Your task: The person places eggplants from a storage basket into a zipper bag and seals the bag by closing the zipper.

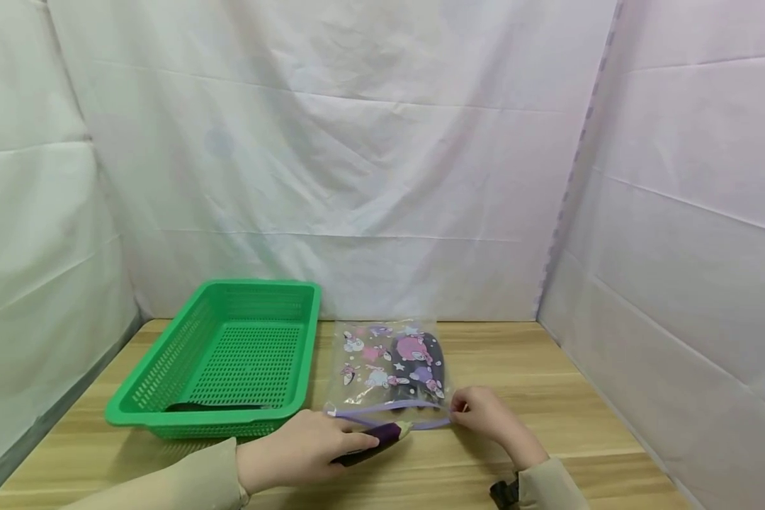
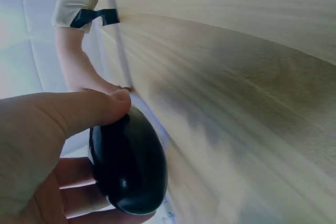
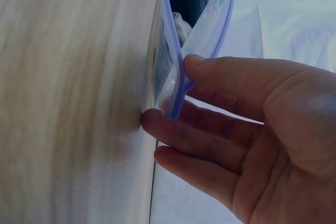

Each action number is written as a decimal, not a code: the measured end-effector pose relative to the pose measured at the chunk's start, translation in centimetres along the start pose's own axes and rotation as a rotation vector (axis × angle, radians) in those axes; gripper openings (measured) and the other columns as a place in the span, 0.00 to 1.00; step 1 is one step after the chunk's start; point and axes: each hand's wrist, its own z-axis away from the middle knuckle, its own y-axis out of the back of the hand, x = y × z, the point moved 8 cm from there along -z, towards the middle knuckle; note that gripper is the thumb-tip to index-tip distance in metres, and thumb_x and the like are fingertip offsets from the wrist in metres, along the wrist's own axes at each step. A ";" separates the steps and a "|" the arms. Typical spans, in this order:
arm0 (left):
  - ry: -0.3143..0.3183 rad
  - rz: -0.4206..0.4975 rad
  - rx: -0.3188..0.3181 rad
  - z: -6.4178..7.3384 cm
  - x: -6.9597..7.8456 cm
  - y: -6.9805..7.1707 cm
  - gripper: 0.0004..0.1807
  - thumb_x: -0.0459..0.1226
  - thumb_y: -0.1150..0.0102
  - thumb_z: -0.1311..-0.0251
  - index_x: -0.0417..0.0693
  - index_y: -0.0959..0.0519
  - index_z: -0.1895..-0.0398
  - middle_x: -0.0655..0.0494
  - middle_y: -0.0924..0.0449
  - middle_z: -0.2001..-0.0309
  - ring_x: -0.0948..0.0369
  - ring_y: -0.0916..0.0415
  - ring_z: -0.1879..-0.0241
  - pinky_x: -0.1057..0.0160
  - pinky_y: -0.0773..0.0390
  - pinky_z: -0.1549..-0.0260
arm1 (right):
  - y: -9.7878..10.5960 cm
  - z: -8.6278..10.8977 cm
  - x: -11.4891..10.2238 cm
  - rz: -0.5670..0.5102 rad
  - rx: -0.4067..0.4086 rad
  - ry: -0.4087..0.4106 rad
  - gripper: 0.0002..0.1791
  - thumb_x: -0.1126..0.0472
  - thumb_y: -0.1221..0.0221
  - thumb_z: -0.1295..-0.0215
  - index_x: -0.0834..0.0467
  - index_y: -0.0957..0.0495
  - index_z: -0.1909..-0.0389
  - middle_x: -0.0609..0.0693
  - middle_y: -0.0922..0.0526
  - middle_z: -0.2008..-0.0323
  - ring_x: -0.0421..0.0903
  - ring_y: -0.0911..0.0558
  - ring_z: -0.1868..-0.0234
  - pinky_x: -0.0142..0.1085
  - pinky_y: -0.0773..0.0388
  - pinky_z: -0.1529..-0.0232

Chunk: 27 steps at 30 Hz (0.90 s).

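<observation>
My left hand (image 1: 309, 450) grips a dark purple eggplant (image 1: 385, 437), thumb on one side and fingers on the other. Its pale stem end points right, at the mouth of a clear printed zip bag (image 1: 363, 358). The left wrist view shows the glossy rounded end of this eggplant (image 2: 128, 169) close up. With thumb and fingers, my right hand (image 1: 484, 413) pinches the right corner of the bag's lilac zip edge (image 3: 176, 90). The mouth gapes. Dark eggplant shapes (image 1: 435, 354) show through the bag's right side, partly hidden by the cartoon print.
Left of the bag stands a green plastic basket (image 1: 312, 340) with perforated walls. A dark, long object (image 1: 213, 407) lies inside along its near wall, partly hidden by the rim. White cloth (image 1: 357, 177) hangs behind and at both sides of the wooden table (image 1: 516, 354).
</observation>
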 end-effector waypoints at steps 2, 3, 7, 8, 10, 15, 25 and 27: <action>0.027 0.002 -0.006 0.2 -0.3 -0.2 0.31 0.40 0.30 0.54 0.62 0.22 0.41 0.61 0.19 0.49 0.64 0.19 0.67 0.69 0.32 0.84 | 0.0 0.0 0.0 0.000 0.001 0.004 0.09 0.66 0.34 0.47 0.52 0.23 0.80 0.39 0.24 0.78 0.35 0.30 0.77 0.32 0.29 0.74; 0.043 0.010 -0.012 0.2 -0.4 -0.4 0.31 0.40 0.30 0.54 0.62 0.22 0.41 0.61 0.19 0.49 0.64 0.20 0.67 0.69 0.32 0.83 | 0.0 0.0 0.0 0.000 0.001 0.004 0.09 0.67 0.34 0.47 0.52 0.23 0.80 0.39 0.24 0.78 0.35 0.30 0.77 0.32 0.29 0.74; 0.106 0.024 -0.047 0.4 -1.0 -0.9 0.30 0.40 0.30 0.54 0.63 0.21 0.42 0.63 0.19 0.49 0.64 0.20 0.69 0.68 0.31 0.83 | 0.0 0.0 -0.1 0.001 0.003 0.001 0.09 0.67 0.34 0.47 0.52 0.23 0.80 0.38 0.24 0.78 0.34 0.30 0.77 0.32 0.30 0.75; 0.117 0.024 -0.056 0.4 -1.2 -1.0 0.30 0.40 0.30 0.53 0.63 0.21 0.42 0.63 0.19 0.49 0.64 0.20 0.69 0.68 0.31 0.83 | 0.0 0.0 -0.1 -0.001 0.004 0.000 0.09 0.67 0.34 0.47 0.52 0.23 0.80 0.38 0.24 0.78 0.34 0.30 0.77 0.31 0.30 0.75; 0.132 0.024 -0.067 0.5 -1.3 -1.2 0.30 0.40 0.29 0.53 0.62 0.21 0.42 0.63 0.19 0.49 0.64 0.20 0.70 0.68 0.31 0.83 | 0.0 0.1 -0.2 -0.003 0.005 -0.001 0.09 0.67 0.34 0.47 0.52 0.23 0.80 0.39 0.24 0.78 0.35 0.30 0.77 0.31 0.30 0.75; 0.149 0.026 -0.060 0.5 -1.4 -1.3 0.30 0.41 0.28 0.54 0.61 0.21 0.43 0.64 0.18 0.53 0.65 0.22 0.73 0.68 0.33 0.84 | 0.1 0.1 -0.4 -0.003 0.004 0.000 0.10 0.67 0.34 0.47 0.52 0.23 0.80 0.39 0.24 0.78 0.35 0.30 0.77 0.31 0.30 0.75; 0.224 0.018 -0.034 0.6 -1.6 -1.6 0.29 0.41 0.27 0.56 0.59 0.19 0.45 0.64 0.16 0.59 0.62 0.21 0.71 0.66 0.31 0.82 | 0.0 0.1 -0.3 -0.014 -0.006 0.005 0.11 0.68 0.34 0.46 0.52 0.23 0.80 0.39 0.24 0.78 0.35 0.29 0.76 0.31 0.29 0.75; 0.243 0.025 -0.030 0.6 -1.7 -1.7 0.29 0.41 0.27 0.56 0.58 0.19 0.45 0.64 0.16 0.60 0.62 0.21 0.70 0.65 0.30 0.81 | 0.1 0.1 -0.3 -0.017 -0.007 0.003 0.11 0.68 0.34 0.46 0.52 0.23 0.80 0.39 0.24 0.78 0.35 0.29 0.76 0.31 0.29 0.75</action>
